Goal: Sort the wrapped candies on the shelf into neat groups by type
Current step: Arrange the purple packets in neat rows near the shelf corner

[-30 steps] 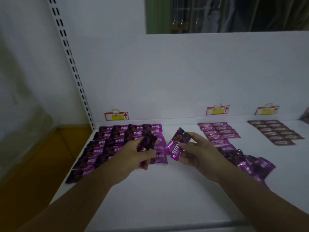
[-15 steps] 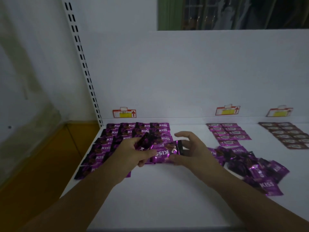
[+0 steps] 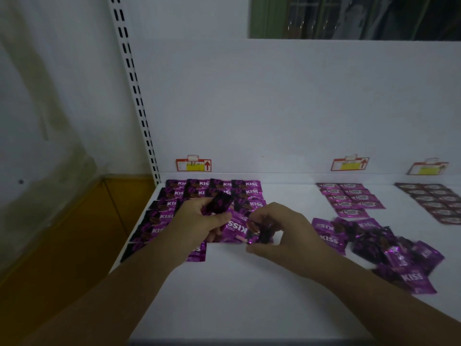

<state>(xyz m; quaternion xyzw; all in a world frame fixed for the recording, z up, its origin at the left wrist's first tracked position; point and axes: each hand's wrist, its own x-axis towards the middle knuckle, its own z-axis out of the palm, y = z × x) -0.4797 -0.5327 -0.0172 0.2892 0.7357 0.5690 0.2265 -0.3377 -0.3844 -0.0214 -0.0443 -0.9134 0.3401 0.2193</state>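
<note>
My left hand hovers over the near right part of the block, the purple KISS candies laid in tidy rows on the white shelf. Its fingers are curled and the thumb presses a dark candy against them, so the wrapper sticks up tilted above my knuckles. My right hand is just right of the block's near corner, thumb and fingertips drawn together on the dark end of a KISS candy. That candy lies at the block's near right edge with its lettering upside down to me, its other end reaching under my left thumb. I cannot tell whether it lies flat on the shelf or is lifted a little. Right of the block, beyond my right wrist, is the heap of unsorted purple candies, jumbled and overlapping. Further right of the block and nearer the back wall sits the pink group in two neat columns, and past that the brown group, also in rows. Behind the block a red and yellow tag is fixed to the wall, and the slotted post rises from the block's far left corner.
</note>
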